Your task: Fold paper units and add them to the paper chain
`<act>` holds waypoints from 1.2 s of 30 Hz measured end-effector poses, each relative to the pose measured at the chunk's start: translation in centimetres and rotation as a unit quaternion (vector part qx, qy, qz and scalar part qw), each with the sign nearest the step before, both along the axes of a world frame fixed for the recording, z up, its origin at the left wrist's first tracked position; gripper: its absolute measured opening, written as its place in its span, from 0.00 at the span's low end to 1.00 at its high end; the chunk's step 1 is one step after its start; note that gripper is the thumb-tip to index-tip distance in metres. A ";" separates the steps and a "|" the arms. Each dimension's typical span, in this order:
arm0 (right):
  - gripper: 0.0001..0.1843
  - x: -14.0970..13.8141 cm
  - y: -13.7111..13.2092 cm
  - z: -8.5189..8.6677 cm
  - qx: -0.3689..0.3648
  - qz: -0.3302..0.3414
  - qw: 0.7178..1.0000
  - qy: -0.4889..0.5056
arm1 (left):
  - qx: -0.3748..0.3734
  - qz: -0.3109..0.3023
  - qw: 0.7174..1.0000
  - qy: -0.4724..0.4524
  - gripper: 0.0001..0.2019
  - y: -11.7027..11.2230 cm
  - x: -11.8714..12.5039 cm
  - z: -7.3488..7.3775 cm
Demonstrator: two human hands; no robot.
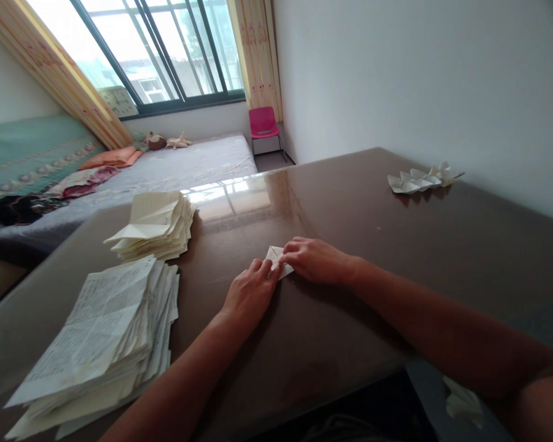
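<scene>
A small piece of folded paper (275,252) with creases and writing lies on the brown tabletop, between both hands. Fingers bent, my left hand (250,287) presses on its near left edge. From the other side, my right hand (314,260) pinches its right edge, thumb and fingertips close together. The fingers cover much of the paper, so its full shape is hidden.
A tall stack of handwritten sheets (101,325) stands on the table's (350,325) left, with a yellowish paper stack (159,224) behind it. Several folded paper pieces (421,179) stand in a row at the far right. Beyond are a bed (212,159) and a pink chair (263,123).
</scene>
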State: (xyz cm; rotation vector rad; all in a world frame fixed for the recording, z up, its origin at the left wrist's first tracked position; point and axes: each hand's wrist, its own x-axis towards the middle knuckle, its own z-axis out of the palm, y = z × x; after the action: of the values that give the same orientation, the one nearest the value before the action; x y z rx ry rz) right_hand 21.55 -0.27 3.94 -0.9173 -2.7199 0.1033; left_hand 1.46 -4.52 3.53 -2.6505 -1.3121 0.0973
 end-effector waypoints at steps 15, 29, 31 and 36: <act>0.14 0.1 -2.2 1.2 0.024 -0.112 0.977 -0.180 | 0.009 0.032 0.997 0.063 0.15 -1.4 0.5 0.9; 0.14 -0.2 -2.2 1.6 0.013 -0.171 0.963 -0.207 | 0.030 0.071 0.996 0.036 0.11 -1.0 1.2 2.5; 0.15 0.0 -2.1 1.6 0.015 -0.163 0.966 -0.200 | 0.046 0.038 0.998 -0.008 0.12 -0.5 1.5 1.7; 0.13 1.1 -0.8 1.6 -0.016 -0.169 0.971 -0.170 | 0.016 -0.025 0.995 -0.095 0.16 0.6 1.4 -0.5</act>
State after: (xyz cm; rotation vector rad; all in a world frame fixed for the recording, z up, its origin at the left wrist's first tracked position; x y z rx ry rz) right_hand 22.65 -1.09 5.55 -1.5161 -2.8151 -0.0853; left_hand 2.88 -3.94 3.00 -2.7190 -1.2867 -0.1871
